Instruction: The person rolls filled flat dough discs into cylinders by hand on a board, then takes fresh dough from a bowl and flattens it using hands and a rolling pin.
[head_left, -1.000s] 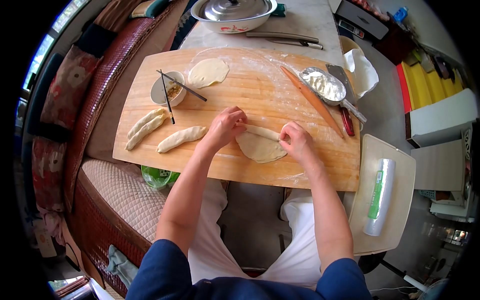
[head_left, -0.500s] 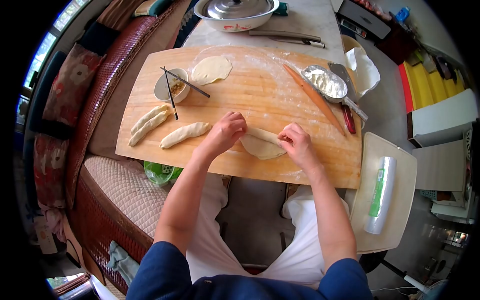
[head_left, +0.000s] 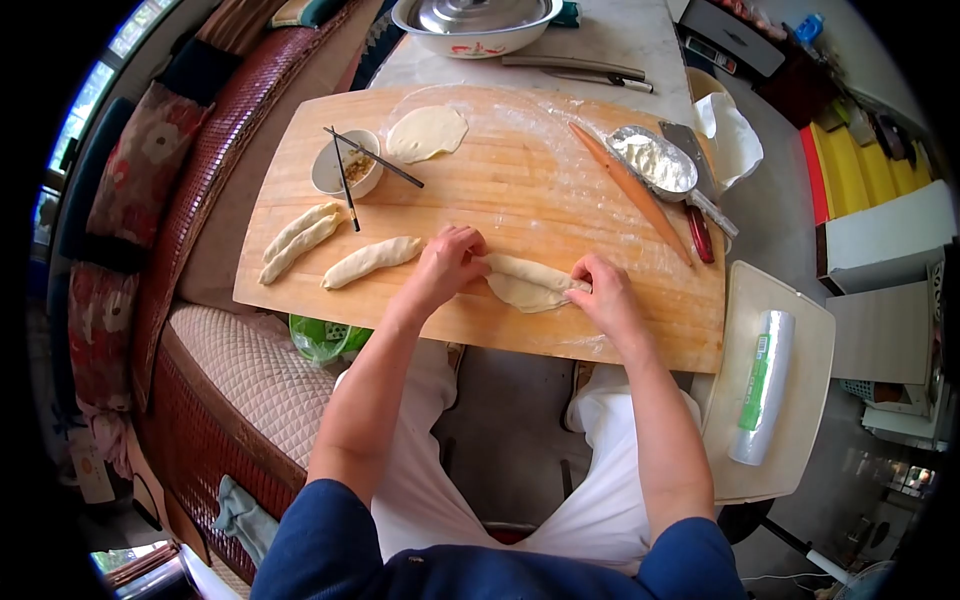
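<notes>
One partly rolled dough sheet [head_left: 530,287] lies near the board's [head_left: 500,215] front edge, its left end pinched by the left hand [head_left: 453,264], right end by the right hand [head_left: 604,290]. Three dough rolls [head_left: 373,262] lie toward the left edge.

head-worn view, forward and down

dough [head_left: 530,285] in both hands [head_left: 605,293]

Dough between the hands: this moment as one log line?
dough sheet: far edge rolled, near flap flat; left hand: at left end; right hand: pinching right end; wooden board: floured
</notes>
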